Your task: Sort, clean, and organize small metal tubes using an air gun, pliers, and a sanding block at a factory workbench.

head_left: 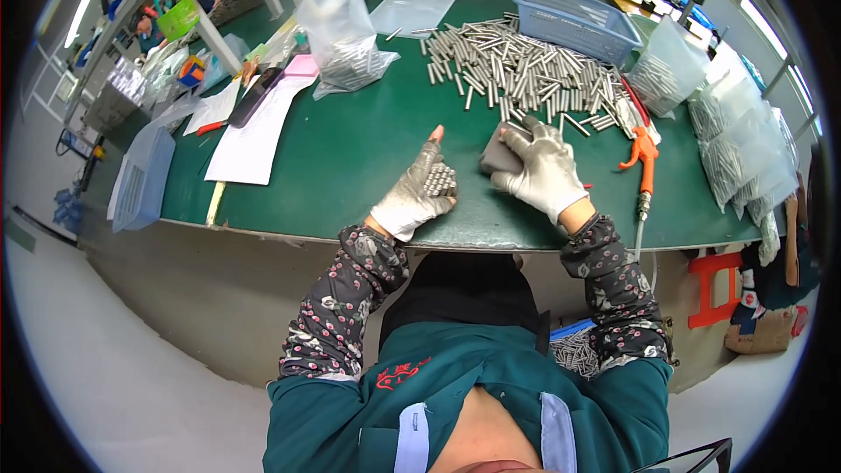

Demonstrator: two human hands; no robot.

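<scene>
My left hand, in a white work glove with a bare thumb tip, is closed round a bundle of metal pins. The pins lie side by side, with their round ends showing. To the right, my gloved right hand grips a grey-brown block just above the green tabletop; whether the block touches the table I cannot tell. A small gap separates the block from the bundle. Beyond both hands spreads a large heap of loose metal pins.
A blue plastic basket stands behind the heap. An orange air gun lies right of my right hand. Bags of pins line the right edge; another bag stands back left. Papers and a dark phone lie left.
</scene>
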